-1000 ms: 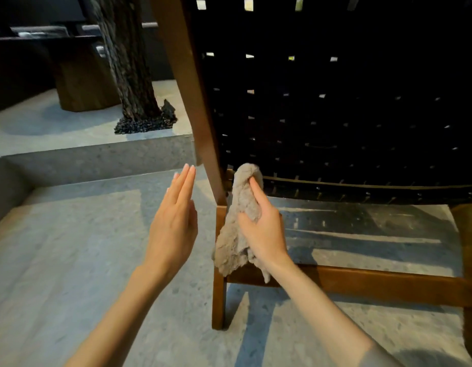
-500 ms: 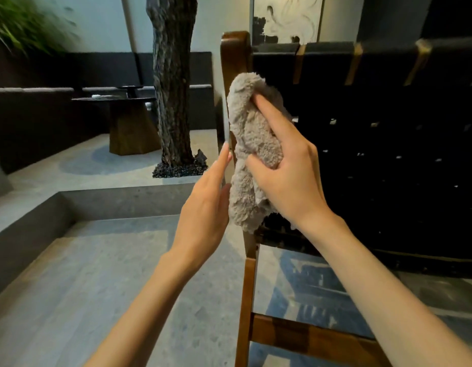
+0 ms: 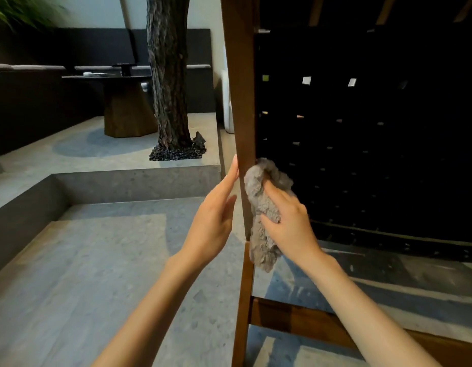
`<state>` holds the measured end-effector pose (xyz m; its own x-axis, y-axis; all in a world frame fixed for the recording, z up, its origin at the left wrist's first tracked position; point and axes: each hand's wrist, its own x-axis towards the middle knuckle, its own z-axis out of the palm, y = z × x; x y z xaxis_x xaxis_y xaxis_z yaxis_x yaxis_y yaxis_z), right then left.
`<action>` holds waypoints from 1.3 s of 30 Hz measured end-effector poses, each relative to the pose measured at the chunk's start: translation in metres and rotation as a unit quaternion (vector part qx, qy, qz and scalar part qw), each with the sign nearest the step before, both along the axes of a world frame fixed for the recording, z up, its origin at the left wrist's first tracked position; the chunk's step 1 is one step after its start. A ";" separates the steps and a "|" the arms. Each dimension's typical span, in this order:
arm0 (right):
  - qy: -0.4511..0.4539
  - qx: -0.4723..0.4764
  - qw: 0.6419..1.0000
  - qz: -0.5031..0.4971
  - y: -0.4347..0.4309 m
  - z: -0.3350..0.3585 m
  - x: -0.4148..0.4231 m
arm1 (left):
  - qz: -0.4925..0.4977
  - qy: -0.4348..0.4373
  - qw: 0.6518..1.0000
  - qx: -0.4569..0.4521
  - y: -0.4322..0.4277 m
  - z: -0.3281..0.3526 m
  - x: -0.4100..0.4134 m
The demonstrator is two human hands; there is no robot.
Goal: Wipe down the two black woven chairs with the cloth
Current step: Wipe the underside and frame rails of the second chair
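A black woven chair [image 3: 362,144] with a brown wooden frame fills the right side; I see its back from behind. My right hand [image 3: 287,221] grips a bunched grey fluffy cloth [image 3: 261,207] and holds it against the left wooden upright [image 3: 241,102], low on the backrest. My left hand [image 3: 216,218] is held with straight fingers just left of that upright, its fingertips touching or nearly touching the wood. Only one chair is in view.
A tree trunk [image 3: 170,75] rises from a bed of dark pebbles on a raised concrete step [image 3: 128,181] at the left. Behind it stand a dark table [image 3: 123,102] and a dark bench [image 3: 30,75]. A low wooden crossbar [image 3: 309,321] joins the chair legs.
My right hand carried the cloth up the left upright to its top, then came back down to the lower backrest. My left hand followed alongside. The camera tilted up, then slightly down.
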<state>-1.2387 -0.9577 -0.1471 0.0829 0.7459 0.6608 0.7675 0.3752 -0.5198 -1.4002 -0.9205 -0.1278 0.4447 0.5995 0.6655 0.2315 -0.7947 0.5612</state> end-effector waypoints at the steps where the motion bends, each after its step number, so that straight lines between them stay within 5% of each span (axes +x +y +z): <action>1: 0.007 -0.047 0.999 -0.002 0.003 -0.023 0.004 | -0.007 -0.002 1.000 -0.013 0.001 -0.007 0.000; 6: 0.051 -0.207 0.977 -0.012 0.015 -0.110 0.012 | -0.011 0.010 0.998 -0.067 0.005 -0.042 0.005; 9: 0.066 -0.190 0.979 -0.028 0.020 -0.120 0.005 | -0.017 0.015 0.995 -0.096 0.006 -0.058 0.009; 18: -0.093 -0.138 0.986 -0.026 0.015 -0.110 0.021 | -0.003 0.011 0.988 -0.155 0.003 -0.081 0.019; 23: -0.018 -0.241 0.970 0.000 0.003 -0.142 0.015 | -0.007 0.007 0.983 -0.186 0.000 -0.097 0.012; 30: -0.150 -0.274 0.948 0.063 -0.001 -0.151 0.006 | 0.078 0.022 0.961 -0.266 -0.009 -0.143 -0.003; 36: -0.082 -0.173 0.980 0.045 -0.039 -0.145 0.010 | 0.085 0.047 0.923 -0.371 -0.024 -0.160 -0.005; 39: -0.067 -0.151 0.986 0.019 -0.052 -0.141 0.014 | 0.009 -0.021 0.910 -0.414 -0.033 -0.158 -0.002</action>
<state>-1.2246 -1.0098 -0.2883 -0.0212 0.9109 0.4121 0.8254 0.2485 -0.5068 -1.4024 -0.9533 -0.2862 0.4139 0.9103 -0.0027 0.2060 -0.0908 0.9743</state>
